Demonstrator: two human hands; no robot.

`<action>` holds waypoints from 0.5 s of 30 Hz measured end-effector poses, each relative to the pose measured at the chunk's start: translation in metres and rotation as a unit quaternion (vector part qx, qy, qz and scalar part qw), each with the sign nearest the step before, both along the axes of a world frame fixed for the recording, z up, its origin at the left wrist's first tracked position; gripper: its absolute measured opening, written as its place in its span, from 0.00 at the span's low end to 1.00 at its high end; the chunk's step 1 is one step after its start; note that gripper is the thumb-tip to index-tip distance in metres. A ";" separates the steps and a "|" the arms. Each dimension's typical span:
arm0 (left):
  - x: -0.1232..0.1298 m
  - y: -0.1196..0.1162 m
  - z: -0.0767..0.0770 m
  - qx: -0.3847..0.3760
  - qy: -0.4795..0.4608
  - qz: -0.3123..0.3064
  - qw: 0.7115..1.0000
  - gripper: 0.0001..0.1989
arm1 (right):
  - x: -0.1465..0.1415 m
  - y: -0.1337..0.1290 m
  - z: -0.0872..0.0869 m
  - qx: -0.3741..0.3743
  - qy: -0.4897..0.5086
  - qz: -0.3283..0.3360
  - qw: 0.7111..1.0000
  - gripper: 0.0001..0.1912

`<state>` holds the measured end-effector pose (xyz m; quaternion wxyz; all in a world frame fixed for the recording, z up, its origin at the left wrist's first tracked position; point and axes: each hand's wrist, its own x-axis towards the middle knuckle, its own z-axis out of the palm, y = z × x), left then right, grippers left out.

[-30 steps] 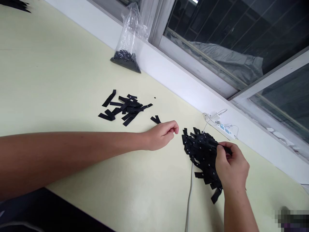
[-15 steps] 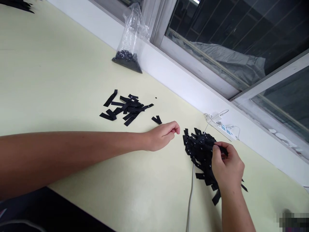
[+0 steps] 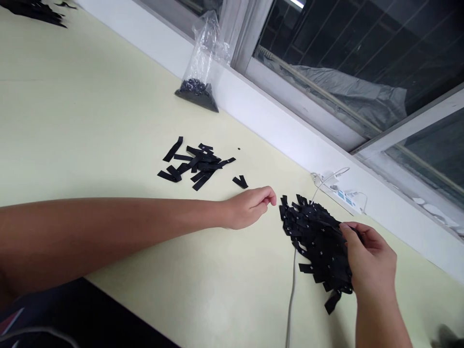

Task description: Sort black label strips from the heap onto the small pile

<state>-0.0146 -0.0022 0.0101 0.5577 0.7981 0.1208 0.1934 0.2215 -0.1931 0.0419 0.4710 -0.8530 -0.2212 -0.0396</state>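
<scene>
My left hand [image 3: 252,208] is closed just above the table, left of a large heap of black fabric strips [image 3: 319,246]. Its fingers are curled in, and whatever they may hold is hidden. At the heap's right side, my right hand [image 3: 373,261] pinches a black fabric strip between thumb and fingers; most of that strip is covered by the hand. Small white marks dot the heaped strips. A smaller scatter of folded black strips [image 3: 201,164] lies beyond my left forearm, with one folded strip [image 3: 240,181] apart from it near my left wrist.
A clear plastic bag [image 3: 199,92] with small black pieces leans by the white sill. A white power strip [image 3: 344,197] lies along the wall, and a pale cable [image 3: 292,299] runs under the heap. More black material [image 3: 34,12] lies at the far left.
My right hand has moved right and slightly down across the heap, still pinching a black strip. My left hand stays closed in nearly the same place; the whole view has shifted a little.
</scene>
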 end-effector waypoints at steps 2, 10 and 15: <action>0.000 0.000 0.000 0.007 -0.001 -0.003 1.000 0.09 | 0.009 -0.004 0.000 -0.088 -0.004 -0.027 0.996 0.22; -0.001 0.000 0.002 0.045 0.009 -0.015 0.999 0.08 | 0.032 -0.016 0.005 -0.310 -0.103 -0.073 0.942 0.24; -0.002 -0.003 -0.001 0.117 0.021 -0.037 0.992 0.10 | 0.037 -0.025 0.006 -0.232 -0.246 -0.105 0.935 0.24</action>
